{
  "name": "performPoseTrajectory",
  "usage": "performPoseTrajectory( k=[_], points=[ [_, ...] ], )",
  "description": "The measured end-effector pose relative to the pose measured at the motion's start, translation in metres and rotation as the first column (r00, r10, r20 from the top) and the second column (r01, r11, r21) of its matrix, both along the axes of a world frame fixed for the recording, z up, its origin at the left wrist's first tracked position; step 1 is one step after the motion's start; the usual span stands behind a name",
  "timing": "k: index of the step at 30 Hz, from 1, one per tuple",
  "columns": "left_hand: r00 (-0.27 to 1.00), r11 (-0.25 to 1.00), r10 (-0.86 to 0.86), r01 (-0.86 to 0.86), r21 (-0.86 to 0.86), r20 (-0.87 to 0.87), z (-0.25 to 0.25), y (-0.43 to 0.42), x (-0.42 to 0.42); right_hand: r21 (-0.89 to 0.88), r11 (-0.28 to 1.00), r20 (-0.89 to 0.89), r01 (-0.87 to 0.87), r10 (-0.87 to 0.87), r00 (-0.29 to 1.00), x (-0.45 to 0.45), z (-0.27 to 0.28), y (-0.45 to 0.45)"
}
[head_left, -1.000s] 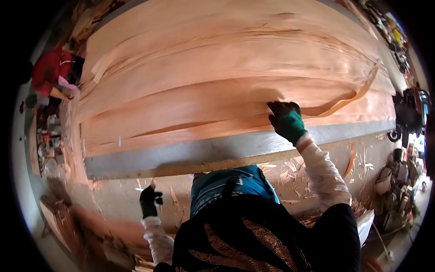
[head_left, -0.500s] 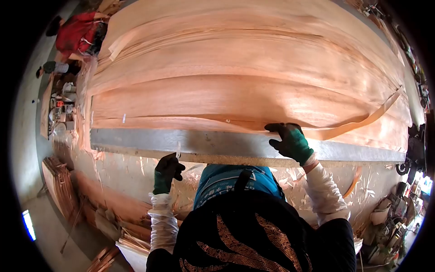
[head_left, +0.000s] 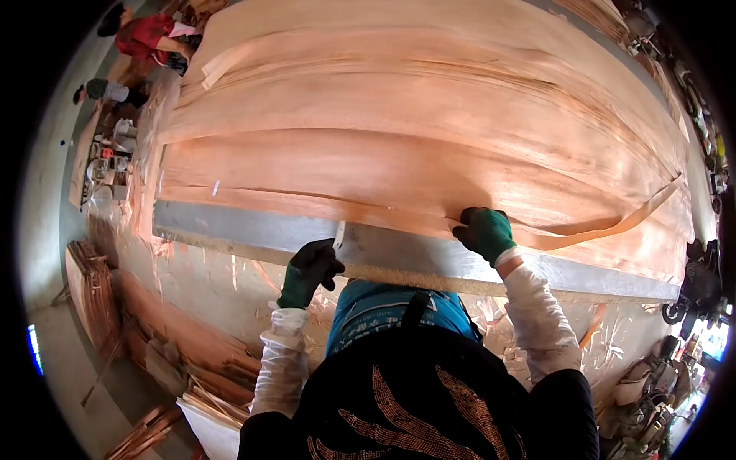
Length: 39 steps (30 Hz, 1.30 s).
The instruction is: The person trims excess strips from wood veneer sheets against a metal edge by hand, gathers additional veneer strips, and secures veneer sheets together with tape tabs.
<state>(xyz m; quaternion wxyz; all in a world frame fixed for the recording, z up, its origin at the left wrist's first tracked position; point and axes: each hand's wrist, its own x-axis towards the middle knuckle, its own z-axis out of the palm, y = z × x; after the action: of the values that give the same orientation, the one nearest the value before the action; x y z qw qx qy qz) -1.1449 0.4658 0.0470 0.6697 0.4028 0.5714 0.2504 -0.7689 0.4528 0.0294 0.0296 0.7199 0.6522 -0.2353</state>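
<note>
My left hand (head_left: 313, 268), in a dark green and black glove, is closed around a knife whose pale blade (head_left: 340, 234) points up beside the lower edge of the veneer. My right hand (head_left: 487, 234), gloved alike, has its fingers curled onto the front edge of the wood veneer sheet (head_left: 368, 161). From near that hand a narrow veneer strip (head_left: 606, 236) curves away to the right, partly lifted off the sheet. Under both hands runs the grey front border (head_left: 253, 230) of the work table.
Two people, one in red (head_left: 144, 37) and one farther off (head_left: 107, 90), are at the far left. Stacked veneer pieces (head_left: 92, 295) lean at the lower left. Scraps litter the floor. Assorted clutter (head_left: 644, 391) and a wheel (head_left: 675, 313) stand at the right.
My left hand with the knife has moved right and slightly up, nearer the veneer's edge. My right hand has turned, its fingers now curled in at the edge. The person in red has shifted posture.
</note>
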Motion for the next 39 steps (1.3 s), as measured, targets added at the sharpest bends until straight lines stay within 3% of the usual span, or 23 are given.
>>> performPoseTrajectory(
  k=[4,8,11,12,15,20,23,25,26,27,29,30,31,32,33,34,35,36,37,38,39],
  points=[
    [0.996,0.996,-0.085,0.085,-0.025,-0.02,-0.006,0.011,0.029,0.002,1.0,0.046,-0.017,0.017,0.999,-0.002,-0.006,0.001],
    [0.987,0.989,-0.143,0.144,-0.013,0.07,-0.022,0.019,0.048,0.028,1.0,0.062,-0.015,0.013,0.998,-0.001,-0.009,-0.003],
    [0.992,0.995,-0.103,0.103,0.011,0.071,-0.031,0.024,0.07,0.014,1.0,0.041,0.014,-0.014,0.999,-0.002,-0.006,-0.003],
    [0.992,0.992,-0.125,0.125,-0.023,-0.001,-0.032,0.029,0.077,0.017,1.0,0.037,0.014,-0.015,0.999,-0.002,-0.006,-0.003],
    [0.998,0.998,-0.065,0.064,0.02,0.013,-0.056,0.033,0.087,0.039,0.999,0.024,0.02,-0.021,0.999,-0.002,-0.008,-0.005],
    [0.987,0.99,-0.141,0.138,-0.036,-0.079,-0.061,0.038,0.089,0.112,0.99,-0.054,0.089,-0.083,0.995,0.006,0.012,-0.01],
    [0.986,0.986,-0.152,0.147,-0.084,-0.067,-0.065,0.039,0.088,0.328,0.944,0.197,0.03,-0.1,0.975,-0.015,0.063,-0.017],
    [0.983,0.982,-0.172,0.166,-0.093,-0.059,-0.062,0.041,0.087,0.624,0.77,0.153,-0.136,0.05,0.987,-0.038,0.031,-0.023],
    [0.982,0.981,-0.183,0.179,-0.079,-0.055,-0.059,0.042,0.086,0.638,0.745,0.125,-0.193,0.147,0.981,-0.06,0.017,-0.021],
    [0.98,0.98,-0.193,0.19,-0.065,-0.046,-0.057,0.043,0.085,0.577,0.75,0.251,-0.322,0.213,0.944,-0.083,0.002,-0.021],
    [0.972,0.974,-0.211,0.219,0.065,-0.103,-0.076,0.042,0.085,0.591,0.743,0.218,-0.314,0.227,0.949,-0.118,-0.049,-0.007],
    [0.986,0.99,-0.104,0.116,-0.084,0.133,-0.074,0.039,0.081,0.651,0.669,0.297,-0.359,0.21,0.931,-0.129,-0.064,-0.001],
    [0.98,0.982,-0.19,0.19,0.005,0.057,-0.071,0.037,0.079,0.632,0.699,0.232,-0.335,0.242,0.942,-0.133,-0.091,0.009],
    [0.976,0.973,-0.21,0.203,0.109,0.052,-0.088,0.034,0.077,0.325,0.932,-0.106,-0.162,0.206,0.973,-0.14,-0.032,0.019],
    [0.976,0.965,-0.209,0.195,0.173,0.065,-0.102,0.023,0.066,0.391,0.902,0.032,-0.185,0.188,0.982,-0.144,-0.052,0.012],
    [0.977,0.955,-0.202,0.212,0.207,-0.07,-0.08,0.019,0.07,0.493,0.83,0.256,-0.261,0.148,0.955,-0.149,-0.086,0.005],
    [0.932,0.869,-0.249,0.336,0.365,-0.265,-0.086,0.014,0.062,0.521,0.789,0.329,-0.326,0.166,0.929,-0.148,-0.109,0.005],
    [0.758,0.577,-0.318,0.632,0.518,-0.57,-0.125,0.026,0.029,0.501,0.799,0.348,-0.332,0.165,0.923,-0.15,-0.102,0.003],
    [0.759,0.505,-0.306,0.641,0.577,-0.575,-0.109,0.042,0.017,0.579,0.742,0.336,-0.337,0.16,0.928,-0.152,-0.117,0.007],
    [0.723,0.558,-0.272,0.656,0.508,-0.635,-0.102,0.059,-0.004,0.563,0.759,0.407,-0.327,0.09,0.909,-0.159,-0.124,0.01],
    [0.814,0.92,-0.251,0.369,0.134,-0.523,-0.076,0.078,-0.015,0.552,0.793,0.297,-0.257,0.101,0.95,-0.16,-0.134,0.016]
  ],
)
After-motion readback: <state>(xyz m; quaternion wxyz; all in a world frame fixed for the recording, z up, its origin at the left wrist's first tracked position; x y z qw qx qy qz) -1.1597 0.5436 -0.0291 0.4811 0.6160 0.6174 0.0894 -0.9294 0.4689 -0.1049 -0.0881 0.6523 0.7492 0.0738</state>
